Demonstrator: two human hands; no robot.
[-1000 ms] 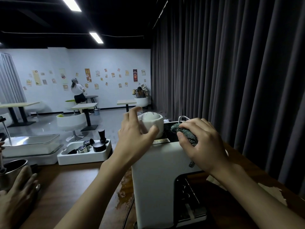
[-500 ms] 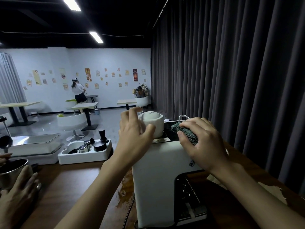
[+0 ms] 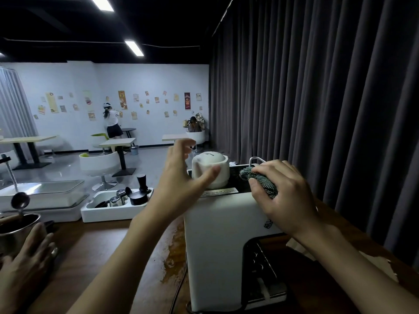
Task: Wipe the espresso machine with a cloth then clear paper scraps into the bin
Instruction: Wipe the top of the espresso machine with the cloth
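**Left hand [image 3: 181, 180] loosens from cup [image 3: 213, 162]; right hand [image 3: 285, 196] holds cloth [image 3: 260, 181] on machine [image 3: 215, 245]**

Since a moment ago, the left hand's fingers have lifted off the upturned white cup. They now spread loosely in the air above and behind it. Only the thumb seems to touch the cup's near side, though motion blur makes that uncertain. The cup stands upside down on top of the white machine, towards its left.

The right hand has barely moved. Its fingers curl around a bunched green-grey cloth and press it against the machine's top right edge, near the cup.

The machine stands on a brown wooden table [image 3: 102, 257]. Pale paper scraps [image 3: 381, 266] lie on the table to the machine's right, by a dark curtain [image 3: 317, 109]. At far left, another person's hand [image 3: 27, 266] rests beside a steel pot [image 3: 15, 232]. A white tray [image 3: 108, 215] of coffee tools sits further back.
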